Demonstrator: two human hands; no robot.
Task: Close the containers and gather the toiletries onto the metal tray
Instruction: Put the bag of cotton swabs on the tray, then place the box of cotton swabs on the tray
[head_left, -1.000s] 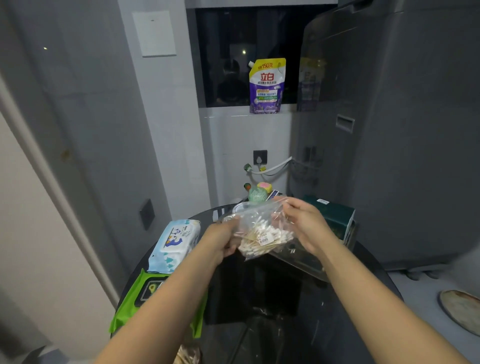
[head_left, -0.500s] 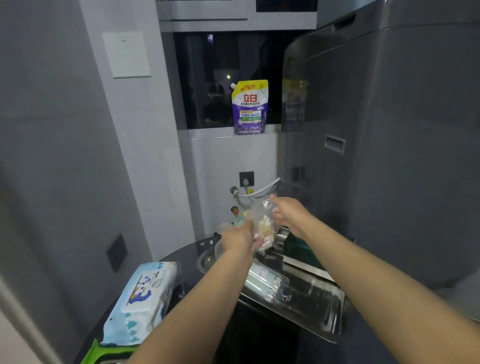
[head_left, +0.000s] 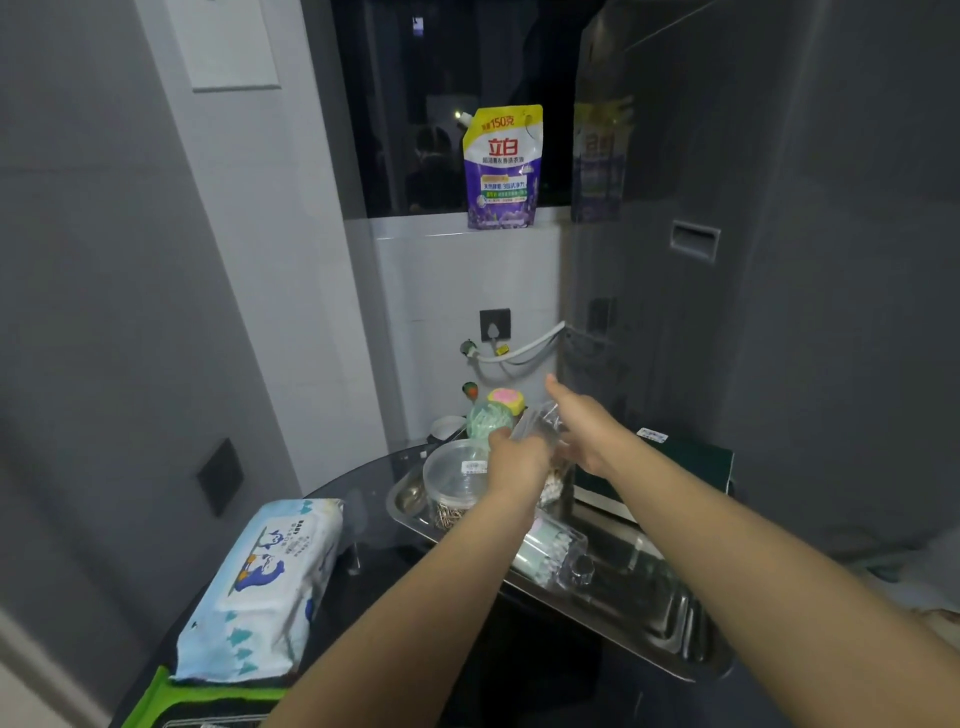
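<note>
**A:** Head view first: where do the hands sit, taking the metal tray (head_left: 670, 631) as the landmark?

**B:** Both reach over the tray's far end. The left hand (head_left: 514, 460) is curled, fingers pinched on the clear plastic bag of cotton swabs (head_left: 545, 441). The right hand (head_left: 584, 431) grips the same bag from the other side, with one finger stretched out straight toward the wall.

**A:** So the bag is off the tray?

**B:** Its lower end with the swabs hangs down close to the tray's far part; whether it touches the tray I cannot tell, the hands cover it.

**A:** What lies in the tray?

**B:** A round clear tub (head_left: 454, 480) at the far left corner, and a clear box of cotton buds (head_left: 550, 558) near the middle.

**A:** And off it?

**B:** A pack of baby wipes (head_left: 265, 582) well left of the tray on the dark table (head_left: 363, 499), and a dark green box (head_left: 685, 460) just behind the tray's right side.
</note>
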